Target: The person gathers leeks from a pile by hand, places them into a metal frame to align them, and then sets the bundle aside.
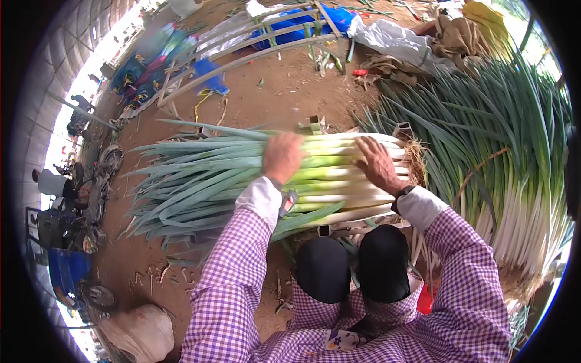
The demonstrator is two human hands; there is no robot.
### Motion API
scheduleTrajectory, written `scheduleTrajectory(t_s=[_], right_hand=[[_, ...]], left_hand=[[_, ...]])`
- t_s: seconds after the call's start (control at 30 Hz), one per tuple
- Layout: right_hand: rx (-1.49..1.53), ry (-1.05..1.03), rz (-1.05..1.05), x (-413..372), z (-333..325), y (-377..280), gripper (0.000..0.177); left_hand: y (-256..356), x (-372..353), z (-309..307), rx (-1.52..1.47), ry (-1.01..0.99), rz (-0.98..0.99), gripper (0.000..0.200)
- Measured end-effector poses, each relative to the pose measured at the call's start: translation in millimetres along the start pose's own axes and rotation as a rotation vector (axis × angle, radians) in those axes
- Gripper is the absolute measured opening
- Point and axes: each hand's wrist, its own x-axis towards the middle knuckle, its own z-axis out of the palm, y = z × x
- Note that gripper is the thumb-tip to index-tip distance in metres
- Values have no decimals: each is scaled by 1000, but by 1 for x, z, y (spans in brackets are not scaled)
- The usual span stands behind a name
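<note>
A thick bundle of long green onions (339,175) lies crosswise in front of me on a low stand, with leaves to the left and white stalks and roots to the right. My left hand (282,156) rests on top where green turns pale; motion blurs its fingers. Over the white stalks near the roots lies my right hand (376,163), fingers spread and holding nothing. Square metal tube ends (325,230) of the stand show at the bundle's near and far sides.
A large pile of green onions (478,145) stands at the right. Beyond the bundle is a wooden frame (254,63) on the dirt floor, beside white sheeting (396,42). A pale sack (140,333) sits at lower left. Motorbikes and a few people are farther left.
</note>
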Motion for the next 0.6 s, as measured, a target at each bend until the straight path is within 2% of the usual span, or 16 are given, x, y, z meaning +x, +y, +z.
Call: scheduleTrajectory(t_s=[0.23, 0.37, 0.4, 0.47, 0.57, 0.6], right_hand=[[-130, -161, -65, 7, 10, 2, 70], [-161, -162, -94, 11, 9, 1, 69], [-167, -172, -91, 11, 7, -1, 69], [-177, -188, -77, 11, 6, -2, 69], [-180, -200, -66, 12, 4, -4, 69], [-189, -187, -76, 12, 6, -3, 70]], left_hand=[[-2, -1, 8, 18, 64, 52, 37], [-2, 1, -1, -80, -33, 7, 43], [-6, 1, -1, -93, 31, 46, 45], [-16, 2, 0, -115, 154, 135, 48], [-50, 16, -27, -128, 55, 51, 51], [-75, 17, -26, -37, 126, 59, 51]])
